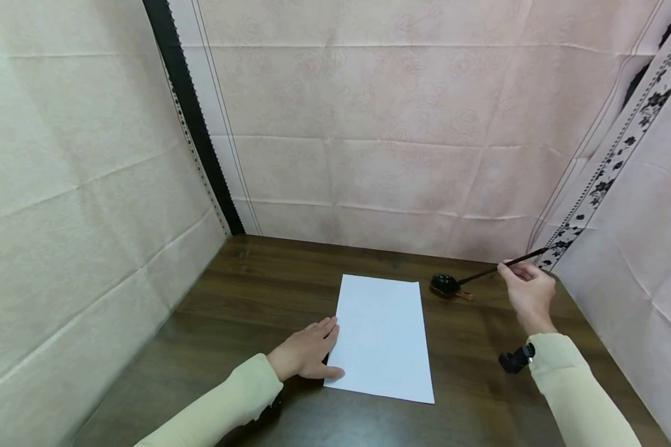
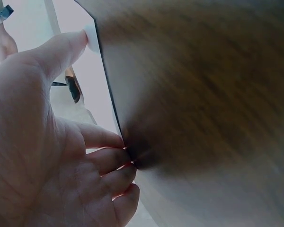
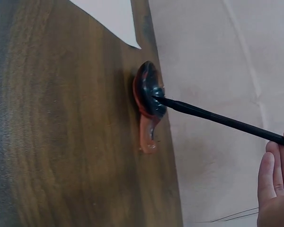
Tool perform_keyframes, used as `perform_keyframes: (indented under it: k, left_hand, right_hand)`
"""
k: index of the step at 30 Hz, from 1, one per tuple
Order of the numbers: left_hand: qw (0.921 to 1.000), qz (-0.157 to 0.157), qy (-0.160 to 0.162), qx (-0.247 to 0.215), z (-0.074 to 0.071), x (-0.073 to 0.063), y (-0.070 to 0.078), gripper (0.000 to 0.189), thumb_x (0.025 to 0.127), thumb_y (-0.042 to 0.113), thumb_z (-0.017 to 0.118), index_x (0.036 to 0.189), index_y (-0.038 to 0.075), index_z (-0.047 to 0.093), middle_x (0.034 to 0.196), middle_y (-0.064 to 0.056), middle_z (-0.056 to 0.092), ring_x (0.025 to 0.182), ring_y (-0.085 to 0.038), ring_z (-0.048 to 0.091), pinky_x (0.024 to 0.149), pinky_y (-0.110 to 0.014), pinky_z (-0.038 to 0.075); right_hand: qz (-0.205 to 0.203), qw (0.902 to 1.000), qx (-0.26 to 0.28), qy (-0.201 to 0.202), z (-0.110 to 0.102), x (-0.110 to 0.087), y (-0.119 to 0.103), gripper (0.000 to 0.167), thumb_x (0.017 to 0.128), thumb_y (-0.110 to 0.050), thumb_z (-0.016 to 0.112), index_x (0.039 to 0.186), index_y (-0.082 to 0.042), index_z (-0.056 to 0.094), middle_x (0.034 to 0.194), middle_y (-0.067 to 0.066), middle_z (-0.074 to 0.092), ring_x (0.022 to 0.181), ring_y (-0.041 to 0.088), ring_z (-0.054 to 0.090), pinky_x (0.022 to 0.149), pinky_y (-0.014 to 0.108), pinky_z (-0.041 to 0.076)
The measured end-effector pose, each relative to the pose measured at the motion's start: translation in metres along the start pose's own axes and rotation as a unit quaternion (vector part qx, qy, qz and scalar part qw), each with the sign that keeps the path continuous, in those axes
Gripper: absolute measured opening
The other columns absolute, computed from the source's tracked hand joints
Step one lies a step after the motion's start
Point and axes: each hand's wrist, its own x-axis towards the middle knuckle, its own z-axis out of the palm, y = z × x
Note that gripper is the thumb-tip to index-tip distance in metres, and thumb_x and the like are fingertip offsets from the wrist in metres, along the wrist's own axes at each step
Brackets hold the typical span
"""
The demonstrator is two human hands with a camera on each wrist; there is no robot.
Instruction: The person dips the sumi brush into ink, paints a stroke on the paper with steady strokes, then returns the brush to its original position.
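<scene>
A blank white sheet of paper (image 1: 383, 338) lies on the wooden table. My left hand (image 1: 309, 352) rests on its left edge with fingers spread, the thumb near the bottom left corner. To the right of the sheet, my right hand (image 1: 528, 292) pinches a dark writing brush (image 1: 483, 273) by its shaft, held at a slant. In the right wrist view the tip of the brush touches the black ink (image 3: 149, 90) in a small reddish-brown spoon-shaped dish (image 3: 146, 135). That dish sits near the table's back edge, its short handle pointing right in the head view.
Pale cloth hangings (image 1: 397, 124) stand behind the table (image 1: 257, 279) and along both sides. A black strip (image 1: 201, 124) runs down the left corner, and a black floral border (image 1: 604, 180) down the right. A dark wrist camera (image 1: 516, 359) is strapped at the right sleeve.
</scene>
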Motion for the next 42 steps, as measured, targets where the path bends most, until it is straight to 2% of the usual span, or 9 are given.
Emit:
perform_keyframes:
  k: [7,18,23,30,34,42]
  left_hand:
    - [1.0000,0.001,0.004,0.008,0.000,0.000,0.000,0.097,0.095,0.066,0.065,0.164,0.003,0.036,0.175,-0.013,0.030,0.163,-0.028,0.028,0.132,-0.043,0.030]
    - [1.0000,-0.001,-0.003,0.005,0.000,0.000,0.000,0.097,0.096,0.065,0.064,0.164,0.004,0.034,0.175,-0.013,0.028,0.164,-0.028,0.028,0.132,-0.044,0.029]
    - [1.0000,0.005,0.002,0.006,0.000,-0.001,0.000,0.096,0.096,0.065,0.064,0.163,0.002,0.036,0.174,-0.014,0.030,0.163,-0.029,0.029,0.132,-0.044,0.030]
    - [0.9997,0.013,0.016,0.015,0.000,-0.003,0.000,0.095,0.096,0.064,0.065,0.162,0.000,0.039,0.173,-0.015,0.034,0.162,-0.029,0.032,0.131,-0.043,0.032]
    - [0.9997,0.013,0.015,0.016,-0.001,-0.003,0.001,0.095,0.096,0.064,0.065,0.162,0.001,0.039,0.173,-0.015,0.034,0.162,-0.029,0.033,0.131,-0.043,0.032]
    - [0.9998,0.011,0.012,0.011,0.000,-0.002,0.000,0.096,0.096,0.064,0.065,0.162,0.001,0.038,0.173,-0.015,0.033,0.162,-0.029,0.032,0.131,-0.044,0.032]
  right_hand:
    - [-0.003,0.9999,0.006,0.008,0.004,-0.004,0.011,0.012,0.093,-0.027,0.080,0.094,-0.015,0.078,0.066,-0.036,0.063,0.067,-0.014,0.061,0.063,0.007,0.045]
    - [0.010,0.9994,0.031,0.010,0.008,-0.006,0.023,0.020,0.094,-0.025,0.078,0.103,-0.007,0.080,0.066,-0.034,0.064,0.067,-0.014,0.062,0.063,0.006,0.046]
    - [0.027,0.9992,0.028,0.012,0.008,-0.009,0.025,0.018,0.095,-0.028,0.078,0.103,-0.013,0.080,0.067,-0.034,0.064,0.068,-0.014,0.062,0.063,0.006,0.046]
    - [0.051,0.9982,0.031,-0.002,0.007,-0.011,0.022,0.021,0.096,-0.032,0.078,0.108,-0.015,0.078,0.071,-0.033,0.066,0.072,-0.012,0.065,0.064,0.007,0.048]
    - [0.047,0.9982,0.035,-0.009,0.007,-0.010,0.019,0.025,0.096,-0.033,0.078,0.111,-0.013,0.078,0.074,-0.030,0.068,0.074,-0.011,0.067,0.064,0.007,0.049]
    - [0.032,0.9993,0.000,-0.020,0.003,-0.008,0.009,0.026,0.096,-0.038,0.077,0.108,-0.015,0.077,0.074,-0.034,0.065,0.077,-0.009,0.064,0.064,0.010,0.048]
